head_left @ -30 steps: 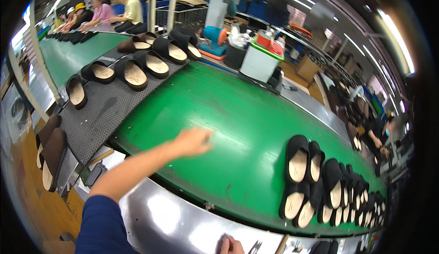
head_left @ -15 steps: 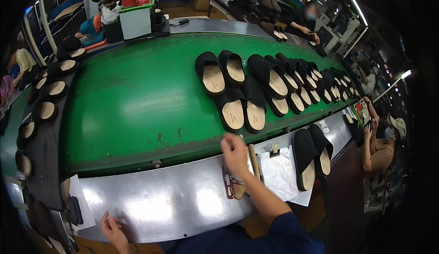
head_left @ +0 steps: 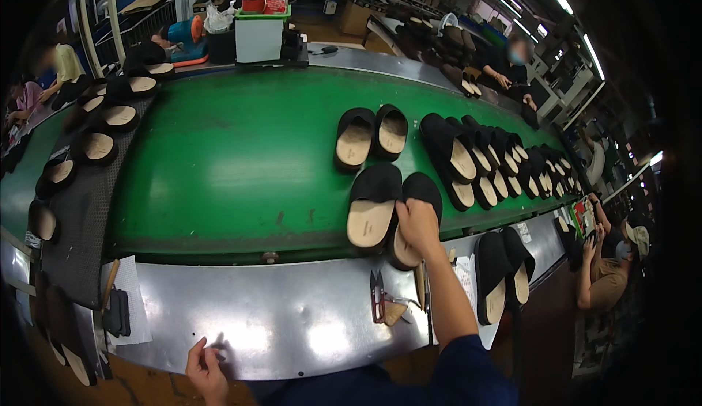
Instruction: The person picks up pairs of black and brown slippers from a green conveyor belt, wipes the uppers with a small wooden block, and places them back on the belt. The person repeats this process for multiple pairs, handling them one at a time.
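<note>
My right hand [head_left: 418, 225] reaches over the near edge of the green conveyor belt [head_left: 212, 179]. Its fingers are closed on a pair of black slippers with beige insoles. The left slipper [head_left: 371, 223] shows almost whole; the hand partly covers the right slipper [head_left: 424, 187]. Just beyond stand a black slipper [head_left: 355, 146] and its mate [head_left: 392, 134]. My left hand [head_left: 207, 369] is held low over the front of the metal table [head_left: 256, 333], fingers apart and holding nothing. Between the hands lie dark red thread snips [head_left: 378, 296] and a tan wedge-shaped piece [head_left: 395, 312].
Several black slippers [head_left: 462, 161] run along the belt to the right. Another pair [head_left: 494, 274] stands by papers right of my arm. At left, a dark rack [head_left: 91, 209] carries more slippers. A white bin [head_left: 259, 39] stands beyond the belt; co-workers [head_left: 614, 263] work at right.
My right hand has moved forward from the table edge and closed on the front slippers, which have shifted nearer to me. The view has turned slightly; my left hand stays low and open.
</note>
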The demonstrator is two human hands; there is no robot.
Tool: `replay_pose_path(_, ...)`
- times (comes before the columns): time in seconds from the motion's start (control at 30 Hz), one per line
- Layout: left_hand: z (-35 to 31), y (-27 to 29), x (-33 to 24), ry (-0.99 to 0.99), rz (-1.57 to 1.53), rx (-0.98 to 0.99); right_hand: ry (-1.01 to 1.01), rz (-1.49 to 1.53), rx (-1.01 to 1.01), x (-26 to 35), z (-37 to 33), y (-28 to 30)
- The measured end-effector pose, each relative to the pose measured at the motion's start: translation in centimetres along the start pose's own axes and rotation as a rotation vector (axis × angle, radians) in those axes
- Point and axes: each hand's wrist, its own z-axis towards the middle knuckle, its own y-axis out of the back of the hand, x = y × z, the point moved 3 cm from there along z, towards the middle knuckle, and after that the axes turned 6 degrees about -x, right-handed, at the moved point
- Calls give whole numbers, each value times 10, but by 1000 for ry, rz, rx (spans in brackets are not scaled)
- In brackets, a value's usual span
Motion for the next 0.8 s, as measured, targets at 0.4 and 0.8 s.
replay_pose_path(0.4, 13, -96, -80, -382, 258, 289, 158, 610, 57, 113, -169, 25)
replay_pose_path(0.8, 14, -106, -53, -12, -118, 57, -241, 600, 429, 61, -185, -73)
